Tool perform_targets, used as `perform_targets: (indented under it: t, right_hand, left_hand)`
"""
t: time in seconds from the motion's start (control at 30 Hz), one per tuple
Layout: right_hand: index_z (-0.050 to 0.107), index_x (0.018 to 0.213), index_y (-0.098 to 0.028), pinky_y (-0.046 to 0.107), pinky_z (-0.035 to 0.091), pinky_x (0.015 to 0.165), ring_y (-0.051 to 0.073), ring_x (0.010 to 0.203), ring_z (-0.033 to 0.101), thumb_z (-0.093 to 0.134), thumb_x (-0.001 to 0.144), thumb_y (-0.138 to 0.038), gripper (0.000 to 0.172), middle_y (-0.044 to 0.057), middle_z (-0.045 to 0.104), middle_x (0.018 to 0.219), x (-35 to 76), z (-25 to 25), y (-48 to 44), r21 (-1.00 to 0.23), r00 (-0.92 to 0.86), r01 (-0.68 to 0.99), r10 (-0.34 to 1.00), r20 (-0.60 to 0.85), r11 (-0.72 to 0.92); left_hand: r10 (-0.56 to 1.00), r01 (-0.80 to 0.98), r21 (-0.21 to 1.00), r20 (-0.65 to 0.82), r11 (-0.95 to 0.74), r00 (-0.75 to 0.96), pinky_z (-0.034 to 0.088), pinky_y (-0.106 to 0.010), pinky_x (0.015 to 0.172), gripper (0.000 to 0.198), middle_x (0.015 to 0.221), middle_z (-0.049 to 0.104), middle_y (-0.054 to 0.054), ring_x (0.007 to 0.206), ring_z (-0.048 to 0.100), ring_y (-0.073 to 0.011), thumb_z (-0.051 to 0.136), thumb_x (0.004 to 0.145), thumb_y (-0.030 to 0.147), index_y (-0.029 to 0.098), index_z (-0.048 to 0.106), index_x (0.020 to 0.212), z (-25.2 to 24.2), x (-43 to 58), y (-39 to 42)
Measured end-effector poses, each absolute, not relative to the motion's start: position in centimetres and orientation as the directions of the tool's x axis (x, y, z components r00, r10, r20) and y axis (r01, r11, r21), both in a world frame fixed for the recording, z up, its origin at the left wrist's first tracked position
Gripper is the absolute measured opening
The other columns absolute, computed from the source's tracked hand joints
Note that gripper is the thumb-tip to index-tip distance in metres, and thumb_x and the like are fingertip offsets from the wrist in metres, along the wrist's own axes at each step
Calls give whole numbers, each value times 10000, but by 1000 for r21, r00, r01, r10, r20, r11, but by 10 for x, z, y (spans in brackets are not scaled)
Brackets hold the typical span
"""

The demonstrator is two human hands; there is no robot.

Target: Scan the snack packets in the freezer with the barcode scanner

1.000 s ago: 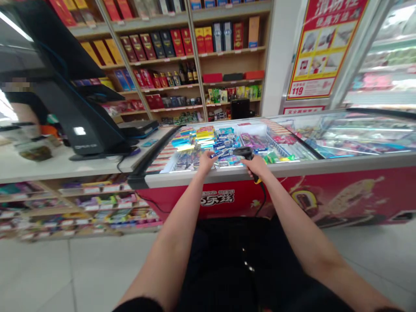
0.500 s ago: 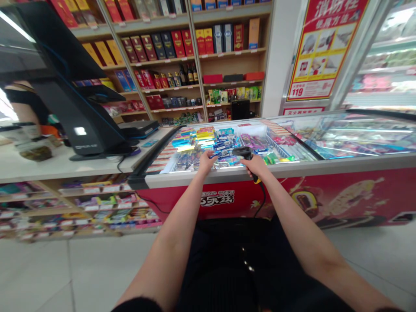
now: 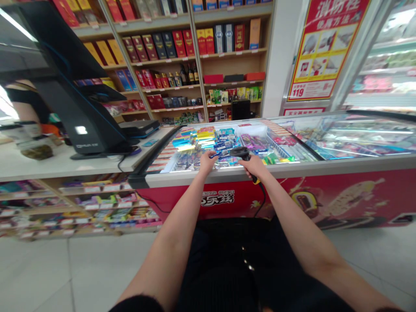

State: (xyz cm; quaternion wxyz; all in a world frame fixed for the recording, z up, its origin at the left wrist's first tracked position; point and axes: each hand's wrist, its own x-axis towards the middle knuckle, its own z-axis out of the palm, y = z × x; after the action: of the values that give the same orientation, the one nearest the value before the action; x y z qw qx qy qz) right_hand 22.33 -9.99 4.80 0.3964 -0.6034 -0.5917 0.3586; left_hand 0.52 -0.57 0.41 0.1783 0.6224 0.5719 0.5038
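**Just now: black handheld barcode scanner (image 3: 239,152) aimed near a small blue-and-white packet (image 3: 217,154)**

The left hand (image 3: 207,162) has a tight pinch grip on the packet, holding it above bright packs (image 3: 195,141) in the red-fronted chest freezer (image 3: 292,170). The right hand (image 3: 255,167) has a full, closed grip around the scanner's handle, with the scanner's head just beside the packet, apparently not touching. A white counter surface (image 3: 61,167) extends along the left.

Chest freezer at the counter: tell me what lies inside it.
The chest freezer holds wire baskets of wrapped packets in blue, yellow and pink. The top layer hides what lies below; the left hand and barcode scanner block the front; glare on the glass blurs the right end.
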Motion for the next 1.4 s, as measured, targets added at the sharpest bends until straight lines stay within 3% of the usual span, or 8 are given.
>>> perform_targets:
  t: [0.83,1.1,1.4]
  right_hand:
    - [510,663,-183,209,395,339,99,310,457,683,855,-309,287,-36,506,433,249,44,-97,-922,101,388,994,52,8]
    - [501,699,-181,205,387,332,94,326,445,677,843,-247,236,-47,502,444,303,36,-94,-971,241,237,970,35,-24]
    - [499,693,-188,199,391,319,94,325,453,691,831,-258,247,-51,502,442,356,21,-95,-990,365,133,931,10,-41]
  left_hand:
    - [872,526,780,470,-338,-137,498,-330,882,114,899,728,-50,877,666,-207,698,695,176,188,666,804,15,33,-4]
    - [870,597,691,493,-408,24,489,-330,862,100,884,726,-33,882,663,-210,730,719,170,194,660,786,30,101,-7]
    - [858,605,630,474,-487,198,491,-335,859,96,899,720,-36,876,657,-204,702,768,155,195,678,852,9,185,8]
